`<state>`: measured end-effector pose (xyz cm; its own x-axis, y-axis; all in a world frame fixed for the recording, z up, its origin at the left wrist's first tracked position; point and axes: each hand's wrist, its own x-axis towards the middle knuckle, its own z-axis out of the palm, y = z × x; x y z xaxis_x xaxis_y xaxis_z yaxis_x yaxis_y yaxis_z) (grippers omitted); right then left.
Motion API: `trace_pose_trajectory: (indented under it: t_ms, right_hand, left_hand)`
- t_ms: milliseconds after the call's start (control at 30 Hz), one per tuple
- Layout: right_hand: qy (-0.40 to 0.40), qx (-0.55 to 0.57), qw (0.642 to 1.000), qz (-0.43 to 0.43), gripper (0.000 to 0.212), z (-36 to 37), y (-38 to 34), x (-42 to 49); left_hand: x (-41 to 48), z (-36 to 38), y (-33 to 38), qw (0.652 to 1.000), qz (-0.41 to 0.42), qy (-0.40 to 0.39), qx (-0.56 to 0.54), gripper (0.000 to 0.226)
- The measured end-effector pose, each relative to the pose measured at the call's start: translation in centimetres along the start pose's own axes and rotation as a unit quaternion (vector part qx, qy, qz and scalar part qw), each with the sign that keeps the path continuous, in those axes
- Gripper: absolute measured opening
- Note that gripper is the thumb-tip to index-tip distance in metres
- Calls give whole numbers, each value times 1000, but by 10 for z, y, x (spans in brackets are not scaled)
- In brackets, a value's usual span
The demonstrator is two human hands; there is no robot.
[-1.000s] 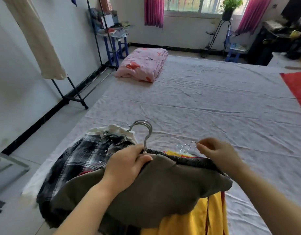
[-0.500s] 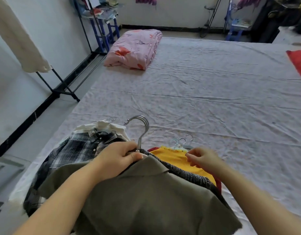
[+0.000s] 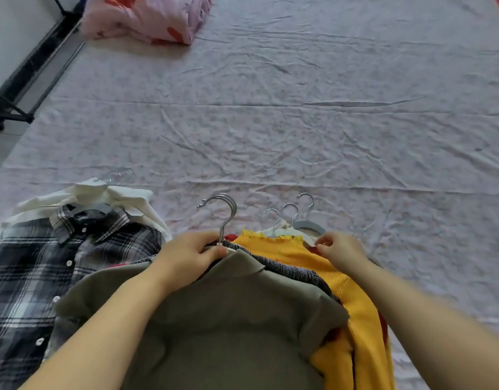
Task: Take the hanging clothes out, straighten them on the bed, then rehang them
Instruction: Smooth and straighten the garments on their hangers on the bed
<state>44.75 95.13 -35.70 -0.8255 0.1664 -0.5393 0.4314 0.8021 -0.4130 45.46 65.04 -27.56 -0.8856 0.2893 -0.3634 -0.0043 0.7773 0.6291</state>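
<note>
Findings: the clothes are lying heaped at the near edge of the bed (image 3: 299, 122), at 6 o'clock. The left hand (image 3: 192, 253) is clenching the neck of a bunch of hangers (image 3: 223, 212), just below their stacked hooks, with the olive shirt (image 3: 228, 319) lying uppermost. The right hand (image 3: 338, 250) is pinching the shoulder of the yellow sweater (image 3: 293, 249) at 5 o'clock, beside three more hooks (image 3: 290, 213). Whether it is also gripping the hanger beneath cannot be told. A plaid shirt (image 3: 45, 263) and a white shirt (image 3: 102, 192) are lying at 8 o'clock, a pink quilt (image 3: 147, 18) at 11 o'clock.

Judgement: the bunch is being set down for straightening. Advised: lay it on the bare sheet toward 12 o'clock, apart from the heap, with the hooks facing one way. Then separate one garment at a time, so no hook is snagging the knit.
</note>
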Motion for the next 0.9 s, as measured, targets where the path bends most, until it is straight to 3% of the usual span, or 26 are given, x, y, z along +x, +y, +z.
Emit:
trace_pose_trajectory:
  t_ms: [267,533,633,700,800,900]
  right_hand:
    - [8,-42,996,-79,23,68,-17,77]
    - [-34,-66,997,-38,5,90,-20,89]
    - [-87,-95,990,-54,30,85,-17,80]
    - [-65,-134,986,-80,32,85,-16,73]
    - [24,-124,986,-112,18,75,-15,67]
    - [55,-117,987,-97,21,55,-4,73]
  left_hand:
    - [45,33,-49,999,11,-8,-39,19]
    - [45,32,-55,998,3,-33,-57,16]
    - [43,28,-51,996,1,-35,-78,16]
    - [41,25,-48,995,5,-35,-89,14]
    - [40,19,-43,994,20,-32,-99,13]
    - [43,12,-38,993,35,-27,-106,11]
